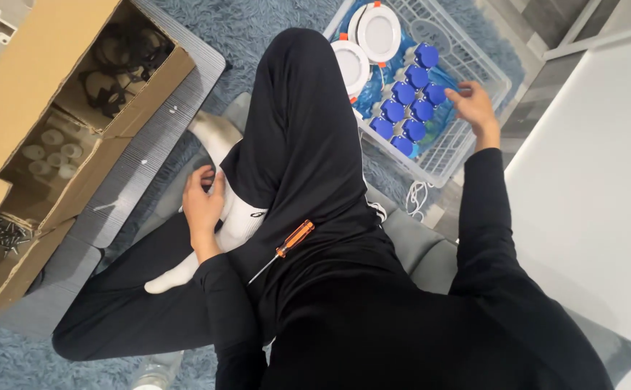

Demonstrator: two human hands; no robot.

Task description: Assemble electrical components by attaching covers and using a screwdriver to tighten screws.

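Resting on the thigh between both hands, the screwdriver (286, 247) lies unheld; left hand (201, 204) lies open on a sock (239, 217), right hand (474, 108) reaches open-fingered over blue-capped lamps (409, 108) in the basket (474, 68), none lifted yet

Home room turned makeshift assembly spot: shaggy blue rug (272, 29), grey floor cushion (420, 249), open cardboard box (48, 87) at left, white plastic crate (467, 144) of lamp parts far right.
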